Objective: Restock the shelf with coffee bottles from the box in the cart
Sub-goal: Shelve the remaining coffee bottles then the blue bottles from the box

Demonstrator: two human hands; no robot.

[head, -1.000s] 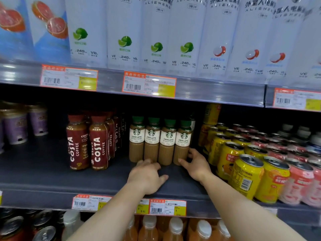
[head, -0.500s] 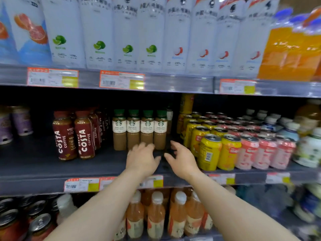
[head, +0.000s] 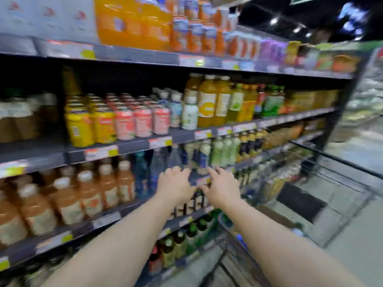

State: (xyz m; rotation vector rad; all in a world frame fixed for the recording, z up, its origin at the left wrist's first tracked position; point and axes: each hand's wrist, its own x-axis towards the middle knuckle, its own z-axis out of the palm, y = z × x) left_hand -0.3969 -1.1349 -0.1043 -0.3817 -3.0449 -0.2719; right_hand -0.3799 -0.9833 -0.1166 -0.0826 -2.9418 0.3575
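Fingers of left hand (head: pixel 175 183) and right hand (head: pixel 222 186) loosely spread, holding nothing, in mid-air before the shelf (head: pixel 132 147). Cart (head: pixel 310 183) lower right; box and coffee bottles not discernible through blur. Judgement: filled bottles moderately heavy, rigid, smooth; grip round the body.

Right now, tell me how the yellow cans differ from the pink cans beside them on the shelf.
The yellow cans are bright yellow; the pink cans are salmon pink with pale label patches. The yellow cans stand further left, the pink cans to their right, nearer the small white bottle. Both sets stand upright, look alike in shape and share one shelf. Blur hides their print.
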